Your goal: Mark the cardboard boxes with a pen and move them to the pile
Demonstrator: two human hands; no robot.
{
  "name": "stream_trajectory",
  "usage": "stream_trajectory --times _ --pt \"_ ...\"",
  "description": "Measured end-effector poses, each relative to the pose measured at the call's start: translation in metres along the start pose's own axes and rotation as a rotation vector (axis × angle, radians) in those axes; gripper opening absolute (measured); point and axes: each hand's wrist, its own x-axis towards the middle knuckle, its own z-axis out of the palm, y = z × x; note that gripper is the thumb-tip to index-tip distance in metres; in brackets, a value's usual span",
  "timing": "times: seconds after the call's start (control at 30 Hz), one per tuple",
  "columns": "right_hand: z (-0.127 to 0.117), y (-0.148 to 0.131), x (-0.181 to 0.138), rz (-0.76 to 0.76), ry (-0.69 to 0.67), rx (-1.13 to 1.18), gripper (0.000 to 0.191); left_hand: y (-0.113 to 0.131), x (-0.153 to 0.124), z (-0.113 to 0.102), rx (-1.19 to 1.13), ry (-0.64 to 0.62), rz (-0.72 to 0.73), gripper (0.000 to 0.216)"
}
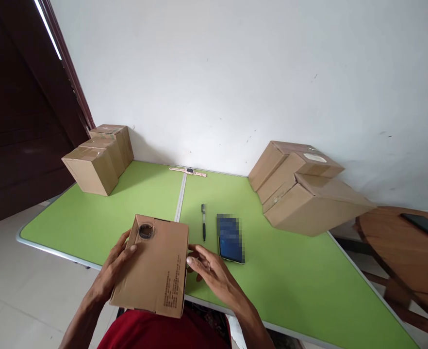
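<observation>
A small brown cardboard box is tilted over the table's near edge, close to my body. Its upper face carries a dark-rimmed round hole or mark at the top left and printed dark text at the lower right. My left hand grips the box's left side, thumb on the upper face and fingers partly hidden along the edge. Against the right edge rest the thumb and forefinger of my right hand, its other fingers curled. Just beyond that hand lie a pen and a dark-screened phone, partly pixelated.
Several closed cardboard boxes stand in a left group and a right group on the green table. A watch with a patterned strap lies by the wall. A round wooden table adjoins at right.
</observation>
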Motion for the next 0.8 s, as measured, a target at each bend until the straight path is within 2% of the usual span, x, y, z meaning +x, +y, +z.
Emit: stream_trajectory --times 0.1,0.17,0.23,0.27,0.33,0.4,0.5,0.63,0.73,0.8 --pt "-0.010 0.012 0.028 0.048 0.189 -0.256 0.056 -0.008 0.005 0.002 -0.039 0.002 -0.041 0.096" --pt "-0.017 0.019 0.052 0.093 0.352 -0.364 0.040 -0.013 0.011 0.009 -0.044 -0.018 -0.034 0.096" --pt "-0.023 0.024 0.075 0.146 0.461 -0.400 0.021 -0.015 0.017 0.019 -0.051 -0.027 -0.017 0.095" --pt "-0.027 0.026 0.084 0.165 0.492 -0.403 0.017 -0.016 0.020 0.023 -0.053 -0.032 -0.012 0.094" --pt "-0.033 0.030 0.097 0.172 0.515 -0.371 0.027 -0.018 0.025 0.028 -0.059 -0.056 0.000 0.090" --pt "-0.040 0.032 0.101 0.138 0.529 -0.300 0.035 -0.019 0.028 0.030 -0.080 -0.094 0.029 0.084" --pt "-0.047 0.026 0.093 0.031 0.606 -0.128 0.027 -0.022 0.032 0.033 -0.130 -0.138 0.066 0.076" --pt "-0.035 0.002 0.072 -0.190 0.747 0.184 0.034 -0.028 0.046 0.053 -0.171 -0.215 0.121 0.074" --pt "-0.004 -0.012 0.059 -0.339 0.615 0.521 0.029 -0.032 0.061 0.074 -0.192 -0.277 0.182 0.076" --pt "0.018 -0.012 0.055 -0.368 0.524 0.642 0.026 -0.034 0.068 0.085 -0.198 -0.296 0.219 0.076"
